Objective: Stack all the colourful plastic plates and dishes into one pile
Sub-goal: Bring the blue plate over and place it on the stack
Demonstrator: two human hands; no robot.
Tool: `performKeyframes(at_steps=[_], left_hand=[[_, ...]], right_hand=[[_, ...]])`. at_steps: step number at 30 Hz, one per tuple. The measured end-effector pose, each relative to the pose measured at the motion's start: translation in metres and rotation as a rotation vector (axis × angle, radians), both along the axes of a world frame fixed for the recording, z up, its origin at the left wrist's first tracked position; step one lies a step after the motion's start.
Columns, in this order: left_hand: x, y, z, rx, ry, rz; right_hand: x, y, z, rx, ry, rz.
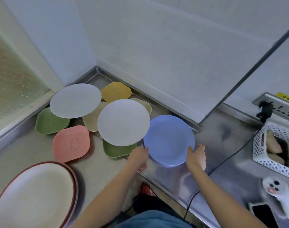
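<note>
A round blue plate (pixel 168 139) is held between both hands just above the steel counter. My left hand (pixel 139 156) grips its left rim and my right hand (pixel 196 156) grips its right rim. To its left a white round plate (pixel 123 122) lies on a green square dish (pixel 117 149) and a beige dish (pixel 91 120). Another white round plate (pixel 74 100) rests over a second green dish (pixel 50 123). A pink square dish (pixel 71 143) and a yellow square dish (pixel 116 92) lie nearby.
A stack of large oval plates (pixel 35 195) sits at the near left. A white perforated basket (pixel 275 145) stands at the right beside a power socket (pixel 276 106) with a black cable. A white handheld device (pixel 278 193) lies near the right edge. Walls close in behind.
</note>
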State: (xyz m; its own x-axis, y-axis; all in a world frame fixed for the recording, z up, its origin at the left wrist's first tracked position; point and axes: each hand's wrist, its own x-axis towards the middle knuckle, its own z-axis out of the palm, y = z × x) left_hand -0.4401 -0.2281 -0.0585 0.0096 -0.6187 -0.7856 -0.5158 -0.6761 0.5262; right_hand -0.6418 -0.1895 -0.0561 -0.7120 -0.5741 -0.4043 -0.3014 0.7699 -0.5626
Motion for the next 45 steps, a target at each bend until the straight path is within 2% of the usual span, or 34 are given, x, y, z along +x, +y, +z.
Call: performKeyframes(at_steps=[4,8,15,19,21,22,24,27,31,33,38,45], left_hand=[[-0.008,-0.007,-0.002,0.1,0.127,0.072],[-0.01,-0.007,0.001,0.078,0.109,0.011],[-0.022,-0.007,0.013,0.092,0.183,-0.059],[-0.027,-0.007,0.026,-0.039,0.253,-0.027],[-0.026,-0.001,0.033,-0.191,0.265,0.046],[-0.021,0.004,0.036,-0.292,0.247,0.071],[-0.012,0.01,0.042,-0.486,0.099,0.03],[0.02,0.018,0.05,-0.646,-0.173,-0.004],[0.083,0.033,0.056,-0.695,-0.346,0.092],[0.119,0.048,0.056,-0.698,-0.434,0.177],[0.207,0.115,0.046,-0.632,-0.711,0.367],[0.287,0.199,0.031,-0.388,-0.785,0.683]], right_hand=[[-0.001,-0.005,-0.006,-0.005,-0.071,-0.021],[-0.001,-0.007,-0.009,-0.021,-0.096,-0.051],[-0.019,0.009,-0.002,-0.213,0.069,-0.239],[-0.027,0.023,0.001,-0.255,0.047,-0.307],[-0.021,0.027,0.004,-0.292,0.017,-0.307],[-0.015,0.028,0.006,-0.317,0.003,-0.292],[-0.003,0.026,0.009,-0.348,-0.027,-0.259],[0.028,0.02,0.015,-0.377,-0.078,-0.164],[0.085,0.01,0.023,-0.418,-0.155,-0.01],[0.119,0.007,0.026,-0.463,-0.187,0.138],[0.213,0.011,0.031,-0.522,-0.218,0.604],[0.319,0.033,0.023,-0.401,-0.079,1.092]])
